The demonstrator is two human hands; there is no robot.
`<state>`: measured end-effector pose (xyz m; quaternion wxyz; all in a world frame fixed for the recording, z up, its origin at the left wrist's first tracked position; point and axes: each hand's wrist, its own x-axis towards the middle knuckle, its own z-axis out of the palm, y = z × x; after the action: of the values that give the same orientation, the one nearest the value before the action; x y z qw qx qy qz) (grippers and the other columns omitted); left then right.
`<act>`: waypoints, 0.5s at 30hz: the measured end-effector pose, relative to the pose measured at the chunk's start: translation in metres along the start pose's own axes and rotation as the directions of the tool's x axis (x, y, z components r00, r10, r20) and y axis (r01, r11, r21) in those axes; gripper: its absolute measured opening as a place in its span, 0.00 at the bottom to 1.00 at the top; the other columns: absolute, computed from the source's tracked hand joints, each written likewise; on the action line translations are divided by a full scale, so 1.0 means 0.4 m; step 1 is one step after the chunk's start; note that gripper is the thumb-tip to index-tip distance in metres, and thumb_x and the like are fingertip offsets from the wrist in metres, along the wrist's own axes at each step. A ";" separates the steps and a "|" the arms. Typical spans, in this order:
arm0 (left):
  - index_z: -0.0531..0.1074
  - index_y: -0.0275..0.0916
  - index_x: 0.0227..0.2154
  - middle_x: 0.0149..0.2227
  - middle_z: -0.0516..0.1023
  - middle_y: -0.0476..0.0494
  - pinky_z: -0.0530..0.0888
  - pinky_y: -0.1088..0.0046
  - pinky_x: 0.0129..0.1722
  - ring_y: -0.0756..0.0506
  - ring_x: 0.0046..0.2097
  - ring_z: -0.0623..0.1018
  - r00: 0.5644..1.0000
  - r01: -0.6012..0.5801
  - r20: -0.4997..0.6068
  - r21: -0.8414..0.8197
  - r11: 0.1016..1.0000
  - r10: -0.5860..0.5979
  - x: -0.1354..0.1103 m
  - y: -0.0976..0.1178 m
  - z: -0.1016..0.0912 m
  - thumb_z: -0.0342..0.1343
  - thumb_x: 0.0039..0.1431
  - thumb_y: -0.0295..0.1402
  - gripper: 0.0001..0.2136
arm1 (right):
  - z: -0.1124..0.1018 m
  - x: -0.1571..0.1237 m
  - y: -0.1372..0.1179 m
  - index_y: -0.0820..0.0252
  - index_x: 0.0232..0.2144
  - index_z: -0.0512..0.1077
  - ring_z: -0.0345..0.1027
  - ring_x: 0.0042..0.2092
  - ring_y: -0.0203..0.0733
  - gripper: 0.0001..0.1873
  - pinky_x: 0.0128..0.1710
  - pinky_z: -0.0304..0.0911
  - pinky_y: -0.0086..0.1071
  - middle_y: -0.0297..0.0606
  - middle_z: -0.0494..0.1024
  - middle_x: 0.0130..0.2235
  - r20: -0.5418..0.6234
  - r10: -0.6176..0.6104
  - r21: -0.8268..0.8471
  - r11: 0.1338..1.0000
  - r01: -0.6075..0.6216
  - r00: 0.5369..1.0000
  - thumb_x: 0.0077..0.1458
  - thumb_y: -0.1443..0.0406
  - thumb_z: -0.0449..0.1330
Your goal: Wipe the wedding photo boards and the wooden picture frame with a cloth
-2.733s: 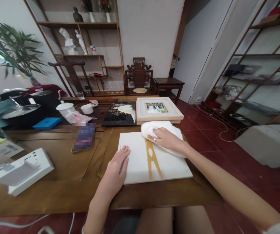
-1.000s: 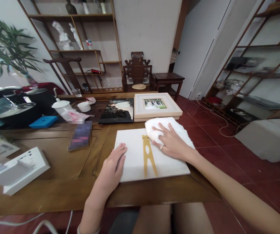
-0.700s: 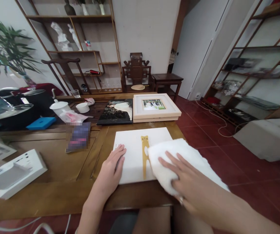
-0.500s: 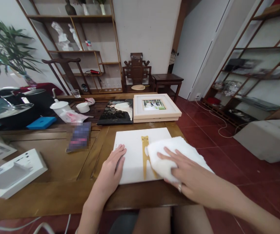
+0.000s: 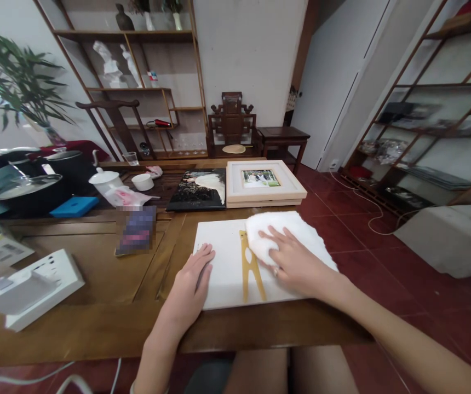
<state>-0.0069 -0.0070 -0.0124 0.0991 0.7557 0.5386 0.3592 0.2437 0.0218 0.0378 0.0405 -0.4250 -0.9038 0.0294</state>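
A white canvas panel (image 5: 223, 273) with a yellow cat-like figure (image 5: 248, 268) painted on it lies flat on the wooden table (image 5: 96, 306). My left hand (image 5: 190, 284) rests flat on the panel's left edge, fingers stretched out. My right hand (image 5: 295, 260) presses a white cloth (image 5: 297, 230) onto the panel's right part, fingers spread over it.
Behind the panel lie a framed photo (image 5: 262, 183) and a dark photo print (image 5: 200, 191). A white box (image 5: 34, 287), a blue box (image 5: 75, 207), a white teapot (image 5: 106, 183) and dark pots (image 5: 30, 191) stand to the left. Red tiled floor lies to the right.
My right hand swept the cloth toward the panel's near right corner, then back up to the upper right part. The left hand stayed in place.
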 end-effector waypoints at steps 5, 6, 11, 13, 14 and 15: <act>0.71 0.30 0.47 0.54 0.71 0.32 0.63 0.56 0.59 0.40 0.58 0.68 1.000 -0.015 0.006 -0.003 1.000 0.015 0.000 -0.002 -0.001 0.46 0.62 0.33 0.16 | -0.060 -0.154 -0.070 0.63 0.31 0.74 0.39 0.65 0.57 0.10 0.62 0.41 0.53 0.48 0.56 0.63 0.133 -0.134 0.140 0.983 0.116 0.982 0.49 0.73 0.54; 0.71 0.30 0.47 0.54 0.71 0.32 0.63 0.55 0.59 0.39 0.58 0.68 1.000 -0.016 0.006 -0.002 1.000 0.016 0.001 -0.003 -0.001 0.46 0.61 0.33 0.17 | -0.070 -0.166 -0.069 0.62 0.30 0.74 0.42 0.64 0.56 0.08 0.61 0.44 0.51 0.47 0.59 0.61 0.132 -0.136 0.176 0.978 0.111 0.982 0.51 0.72 0.54; 0.71 0.29 0.47 0.54 0.71 0.31 0.63 0.56 0.59 0.40 0.58 0.68 1.000 -0.020 0.002 0.009 1.000 0.020 0.000 -0.002 0.000 0.45 0.62 0.33 0.17 | -0.063 -0.076 -0.023 0.60 0.31 0.68 0.68 0.48 0.52 0.19 0.47 0.62 0.42 0.47 0.75 0.40 0.031 0.171 0.320 0.932 -0.172 0.985 0.63 0.57 0.43; 0.71 0.29 0.47 0.53 0.71 0.31 0.64 0.56 0.58 0.40 0.58 0.68 1.000 -0.024 0.000 0.013 1.000 0.024 0.000 -0.002 0.001 0.45 0.62 0.33 0.17 | -0.037 0.001 -0.006 0.60 0.32 0.67 0.68 0.46 0.51 0.22 0.48 0.60 0.45 0.46 0.75 0.38 -0.051 0.235 0.341 0.918 -0.204 0.971 0.64 0.55 0.40; 0.71 0.29 0.47 0.53 0.72 0.31 0.65 0.56 0.58 0.40 0.58 0.68 1.000 -0.026 -0.003 0.013 1.000 0.026 0.000 -0.003 0.002 0.45 0.62 0.33 0.17 | -0.024 0.040 0.000 0.61 0.33 0.67 0.67 0.48 0.52 0.21 0.51 0.57 0.47 0.48 0.75 0.41 -0.084 0.219 0.329 0.927 -0.181 0.972 0.65 0.55 0.40; 0.71 0.29 0.47 0.53 0.72 0.31 0.65 0.57 0.58 0.40 0.58 0.68 1.000 -0.028 -0.006 0.013 1.000 0.028 0.001 -0.003 0.003 0.45 0.62 0.33 0.16 | -0.011 0.077 0.004 0.62 0.35 0.67 0.63 0.53 0.54 0.20 0.53 0.54 0.49 0.51 0.73 0.46 -0.115 0.181 0.296 0.945 -0.141 0.977 0.64 0.56 0.41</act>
<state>-0.0070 -0.0060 -0.0137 0.0875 0.7628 0.5305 0.3593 0.2260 0.0467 0.0436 0.1626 -0.4882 -0.8471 0.1330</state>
